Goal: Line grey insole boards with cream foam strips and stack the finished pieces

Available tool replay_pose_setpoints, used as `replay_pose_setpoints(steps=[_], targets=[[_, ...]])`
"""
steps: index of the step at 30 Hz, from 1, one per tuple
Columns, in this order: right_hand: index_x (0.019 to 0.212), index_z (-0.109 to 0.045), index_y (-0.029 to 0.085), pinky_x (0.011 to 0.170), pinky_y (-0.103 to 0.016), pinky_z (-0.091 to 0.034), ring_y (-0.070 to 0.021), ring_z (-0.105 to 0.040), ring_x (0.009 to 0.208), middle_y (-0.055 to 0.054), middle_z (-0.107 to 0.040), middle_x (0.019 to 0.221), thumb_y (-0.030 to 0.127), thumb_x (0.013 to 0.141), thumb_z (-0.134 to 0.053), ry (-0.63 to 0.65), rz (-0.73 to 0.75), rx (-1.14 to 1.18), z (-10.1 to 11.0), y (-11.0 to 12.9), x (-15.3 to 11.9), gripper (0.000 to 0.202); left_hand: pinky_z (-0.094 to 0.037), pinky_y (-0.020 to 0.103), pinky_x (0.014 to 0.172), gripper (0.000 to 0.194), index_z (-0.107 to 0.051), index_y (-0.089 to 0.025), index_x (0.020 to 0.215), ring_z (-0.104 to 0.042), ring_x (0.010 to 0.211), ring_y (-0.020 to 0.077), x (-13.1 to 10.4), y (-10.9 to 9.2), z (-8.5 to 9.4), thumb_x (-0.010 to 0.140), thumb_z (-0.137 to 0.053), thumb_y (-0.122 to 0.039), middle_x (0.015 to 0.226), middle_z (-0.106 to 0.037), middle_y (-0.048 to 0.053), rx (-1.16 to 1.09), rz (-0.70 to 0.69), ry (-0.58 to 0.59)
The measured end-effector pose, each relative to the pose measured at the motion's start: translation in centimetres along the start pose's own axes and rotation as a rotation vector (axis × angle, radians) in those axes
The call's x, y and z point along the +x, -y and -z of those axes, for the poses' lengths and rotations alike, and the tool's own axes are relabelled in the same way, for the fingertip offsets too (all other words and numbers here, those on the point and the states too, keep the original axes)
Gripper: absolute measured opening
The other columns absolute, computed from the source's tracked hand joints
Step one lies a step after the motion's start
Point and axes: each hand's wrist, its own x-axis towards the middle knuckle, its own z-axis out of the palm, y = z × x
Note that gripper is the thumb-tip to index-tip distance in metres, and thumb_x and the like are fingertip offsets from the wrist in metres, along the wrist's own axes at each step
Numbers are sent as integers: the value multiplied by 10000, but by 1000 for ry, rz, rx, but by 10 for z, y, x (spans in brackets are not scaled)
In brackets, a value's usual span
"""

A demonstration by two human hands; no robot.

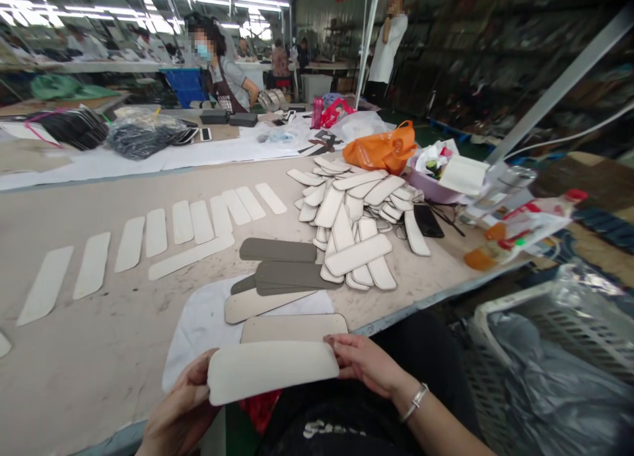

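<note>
Here's the big one, the worktable [109,370], its beige top running right across the view. Beyond it, a co-worker in a dark apron [230,90] is turned to one side. Down at the right sits the white crate [515,299], grey plastic bulging inside. On the table, a loose heap of white panels [359,255] lies criss-crossed, and to its left a spaced row of pale strips [92,266] slants away. Nearer, a white sheet [191,334] lies flat, with grey panels [294,276] overlapping beside and on it. Behind the heap slumps an orange bag [379,149].

And front and centre, the cream panel [272,373], held up over the lap at the table's near edge! The left hand [181,403] grips its left end; the right hand [369,363] pinches the opposite end, thumb and fingers closed on the edge. Smallest of all, a silver bangle [415,402] circles the right wrist.
</note>
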Motion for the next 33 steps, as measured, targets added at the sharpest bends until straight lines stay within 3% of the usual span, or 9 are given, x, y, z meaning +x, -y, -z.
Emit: replay_pose_setpoints(steps=[6, 11, 15, 20, 23, 26, 30, 33], targets=[[965, -627, 132, 632, -226, -496, -111, -603, 670, -26, -636, 732, 362, 645, -743, -210, 31, -155, 10, 11, -1, 411, -465, 292, 620, 339, -657, -169, 835, -590, 708, 221, 17, 6, 19, 500, -657, -220, 745, -643, 56, -46, 24, 96], [806, -628, 127, 626, -220, -493, -95, -589, 649, -22, -622, 697, 414, 684, -696, -176, 60, -128, 12, 17, 2, 319, -448, 297, 638, 316, -641, -164, 845, -584, 728, 223, 32, 8, 16, 538, -638, -240, 748, -636, 54, -36, 43, 177], [691, -592, 140, 514, -195, -452, -79, -548, 530, 10, -587, 582, 395, 688, -672, -292, 88, -252, 21, 12, 5, 267, -447, 305, 645, 217, -615, -145, 760, -563, 681, 197, 46, 7, 14, 571, -640, -248, 709, -604, 49, 53, 9, 204], [609, -565, 160, 476, -198, -427, -94, -539, 491, 11, -585, 534, 356, 731, -558, -482, 115, -562, 31, 5, 15, 231, -429, 253, 600, 110, -538, -166, 688, -564, 648, 157, 69, 6, 13, 624, -596, -234, 660, -576, -6, 417, 38, 55], [612, -566, 171, 488, -204, -417, -112, -563, 513, 6, -597, 537, 376, 749, -504, -532, 99, -705, 33, 4, 19, 255, -350, 216, 480, 93, -466, -184, 618, -494, 470, 119, 82, 9, 17, 646, -525, -251, 483, -476, -60, 731, 27, -40], [585, -553, 181, 510, -212, -395, -118, -560, 496, 16, -580, 488, 382, 758, -478, -551, 98, -879, 32, 6, 19, 276, -306, 216, 413, 80, -444, -195, 600, -429, 391, 110, 89, 12, 22, 649, -470, -254, 436, -423, -72, 950, 21, -97], [545, -533, 193, 539, -230, -372, -130, -555, 489, 22, -570, 456, 380, 761, -461, -538, 77, -1038, 29, 10, 18, 295, -322, 222, 400, 32, -443, -199, 603, -454, 386, 119, 89, 11, 24, 624, -427, -218, 440, -450, -57, 1112, 50, -137], [547, -539, 199, 554, -242, -360, -141, -558, 505, 19, -581, 459, 376, 770, -445, -531, 61, -1095, 30, 11, 18, 301, -358, 229, 423, 34, -449, -194, 612, -513, 413, 131, 86, 9, 24, 625, -421, -208, 503, -525, -35, 1098, 49, -95]])
